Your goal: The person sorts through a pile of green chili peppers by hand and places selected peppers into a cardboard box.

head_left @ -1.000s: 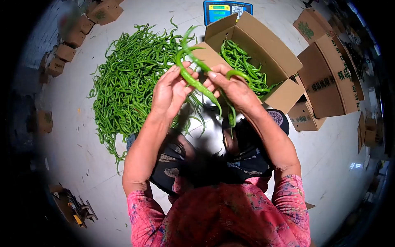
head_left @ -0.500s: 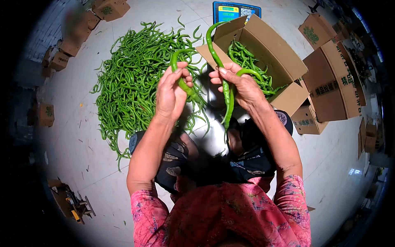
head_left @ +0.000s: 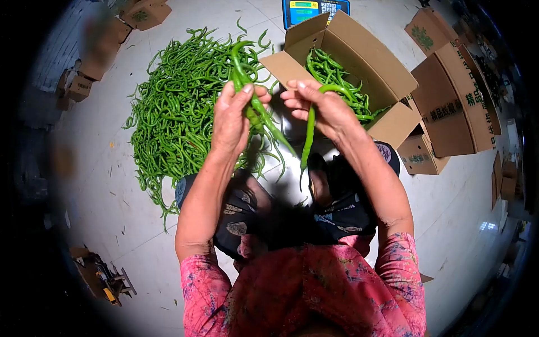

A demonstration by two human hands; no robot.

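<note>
My left hand is closed around long green chili peppers, at least two of them, their curved upper ends sticking up past the thumb and their tips hanging toward the right. A single green chili pepper hangs from my right hand, its bent end hooked over the fingers. The two hands are a small gap apart, above my knees. To the left, a large heap of green chili peppers covers the floor. Just beyond my right hand, an open cardboard box has more green chili peppers inside.
Behind the box stands a blue scale display with a keypad. More cardboard boxes are on the right, and others line the far left. A dark object with yellow parts lies at lower left.
A long chili pepper has passed from my right hand to my left, beside the one there. My right hand keeps one pepper. The view has shifted slightly.
</note>
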